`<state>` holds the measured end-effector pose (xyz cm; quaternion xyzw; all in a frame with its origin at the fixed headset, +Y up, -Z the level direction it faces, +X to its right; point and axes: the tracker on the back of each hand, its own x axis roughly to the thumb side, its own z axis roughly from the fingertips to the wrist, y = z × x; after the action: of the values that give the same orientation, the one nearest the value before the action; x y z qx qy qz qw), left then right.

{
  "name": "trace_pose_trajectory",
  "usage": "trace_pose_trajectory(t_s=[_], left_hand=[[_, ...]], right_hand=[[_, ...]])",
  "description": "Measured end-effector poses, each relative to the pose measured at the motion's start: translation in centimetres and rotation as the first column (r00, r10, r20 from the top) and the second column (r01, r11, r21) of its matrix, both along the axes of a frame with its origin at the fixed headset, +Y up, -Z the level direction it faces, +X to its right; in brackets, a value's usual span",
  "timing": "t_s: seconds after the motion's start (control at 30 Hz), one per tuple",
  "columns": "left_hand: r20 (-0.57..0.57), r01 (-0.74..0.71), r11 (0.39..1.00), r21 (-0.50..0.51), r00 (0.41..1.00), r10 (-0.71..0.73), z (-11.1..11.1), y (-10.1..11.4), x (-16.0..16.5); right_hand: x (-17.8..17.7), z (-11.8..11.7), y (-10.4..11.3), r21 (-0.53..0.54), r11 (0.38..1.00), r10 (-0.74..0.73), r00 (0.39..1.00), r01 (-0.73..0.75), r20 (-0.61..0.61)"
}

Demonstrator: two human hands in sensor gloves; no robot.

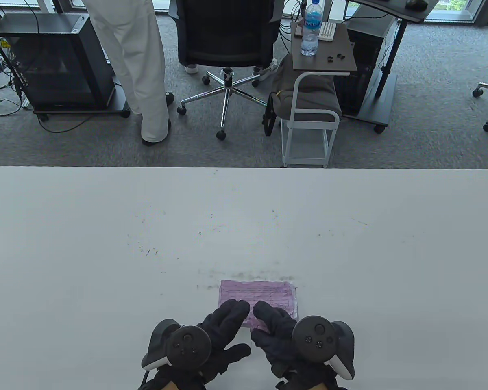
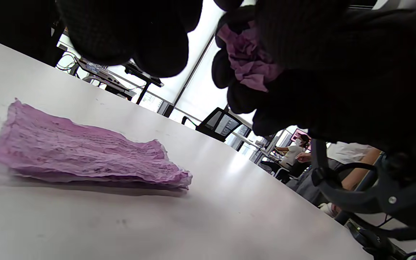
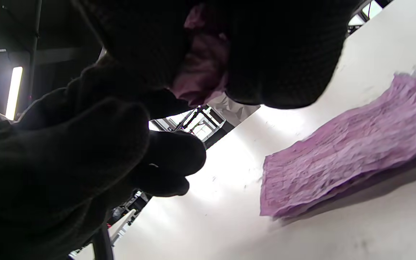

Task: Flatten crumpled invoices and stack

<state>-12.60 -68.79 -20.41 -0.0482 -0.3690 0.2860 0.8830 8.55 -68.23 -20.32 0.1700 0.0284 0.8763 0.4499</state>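
Observation:
A stack of flattened purple invoices (image 1: 264, 294) lies on the white table (image 1: 105, 243) near its front edge; it also shows in the left wrist view (image 2: 81, 151) and the right wrist view (image 3: 345, 151). My right hand (image 1: 270, 325) hovers over the stack's near edge and grips a crumpled purple invoice (image 2: 247, 61), seen bunched between its fingers (image 3: 202, 68) in the right wrist view. My left hand (image 1: 227, 321) is beside it with fingers spread and holds nothing; its fingertips (image 2: 132, 36) hang above the table. In the table view the crumpled invoice is hidden under the hands.
Beyond the table's far edge are an office chair (image 1: 225, 36), a standing person's legs (image 1: 142, 69) and a small side cart (image 1: 317, 101) with a water bottle (image 1: 311, 28). Faint scuff marks dot the tabletop.

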Motion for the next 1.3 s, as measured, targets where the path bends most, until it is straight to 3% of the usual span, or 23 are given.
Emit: trace_pose_trajectory(t_s=[0.1, 0.2, 0.37, 0.57, 0.7, 0.8, 1.03, 1.13, 1.17, 1.2, 1.3], left_hand=[[0.030, -0.057, 0.998, -0.011, 0.998, 0.057, 0.4, 0.1, 0.5], [0.023, -0.055, 0.998, 0.016, 0.998, 0.055, 0.7, 0.2, 0.8], [-0.024, -0.114, 0.993, 0.027, 0.993, 0.114, 0.7, 0.2, 0.6], [-0.102, -0.300, 0.952, -0.062, 0.951, 0.293, 0.2, 0.2, -0.7], [-0.105, -0.358, 0.924, -0.136, 0.932, 0.346, 0.1, -0.2, -1.0], [-0.129, -0.294, 0.952, -0.084, 0.951, 0.282, 0.1, -0.2, -0.9], [-0.174, -0.261, 0.964, -0.049, 0.953, 0.249, 0.0, -0.2, -1.5], [-0.198, -0.281, 0.958, -0.057, 0.944, 0.265, -0.1, -0.5, -1.9], [-0.198, -0.318, 0.944, -0.088, 0.934, 0.297, -0.2, -0.7, -1.9], [-0.149, -0.374, 0.908, -0.188, 0.925, 0.351, -0.3, -1.1, -1.7], [-0.085, -0.488, 0.785, -0.382, 0.865, 0.495, -0.5, -1.6, -1.0]], right_hand=[[0.3, 0.0, -0.6, -0.047, 0.989, -0.140, 0.990, 0.140, 0.009], [0.4, 0.2, -0.6, -0.012, 0.991, -0.129, 0.990, 0.130, 0.063], [0.3, 0.6, -0.6, 0.027, 0.994, -0.106, 0.994, 0.105, 0.030], [0.3, 0.4, -1.0, -0.033, 0.964, -0.267, 0.961, 0.265, -0.074], [0.1, 0.6, -0.3, 0.086, 0.985, -0.143, 0.988, 0.148, -0.057], [0.2, 0.9, 0.2, 0.183, 0.982, -0.042, 0.999, 0.044, -0.014], [0.4, 1.0, 0.3, 0.239, 0.971, 0.017, 0.999, -0.025, 0.034], [0.6, 0.9, 0.1, 0.208, 0.977, -0.045, 0.999, 0.040, 0.019], [0.6, 0.8, -0.1, 0.186, 0.979, -0.081, 0.997, 0.080, -0.002], [0.5, 0.7, -0.4, 0.153, 0.979, -0.128, 0.991, 0.133, -0.042], [0.5, 0.7, -0.6, 0.136, 0.978, -0.157, 0.987, 0.159, -0.023]])
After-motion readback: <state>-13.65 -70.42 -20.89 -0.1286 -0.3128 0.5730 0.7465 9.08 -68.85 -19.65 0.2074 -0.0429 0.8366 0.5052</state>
